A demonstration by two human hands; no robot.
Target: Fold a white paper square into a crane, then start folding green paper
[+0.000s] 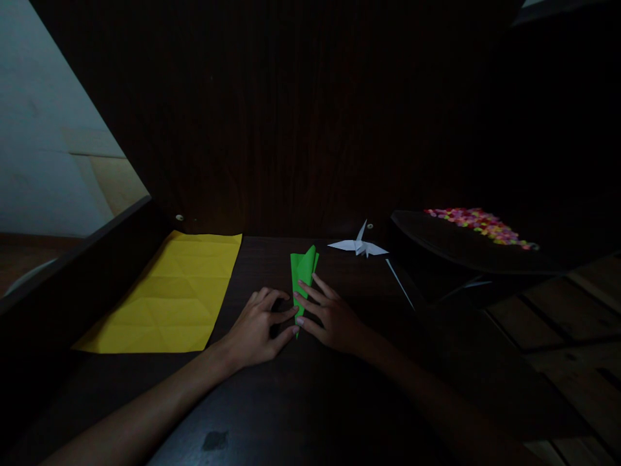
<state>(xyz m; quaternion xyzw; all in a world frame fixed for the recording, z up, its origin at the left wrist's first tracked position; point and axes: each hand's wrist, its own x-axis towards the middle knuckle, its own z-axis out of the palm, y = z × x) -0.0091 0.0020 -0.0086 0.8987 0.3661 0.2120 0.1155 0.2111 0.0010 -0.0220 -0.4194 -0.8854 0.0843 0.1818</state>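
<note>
Left hand [257,330] and right hand [330,317] pinched the folded green paper [303,268], right of the yellow sheet [169,294]

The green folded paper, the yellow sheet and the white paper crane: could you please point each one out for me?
green folded paper [303,266], head view, on its upper flap above the fingers.
yellow sheet [167,294], head view, on its creased middle.
white paper crane [359,246], head view, on its body.
</note>
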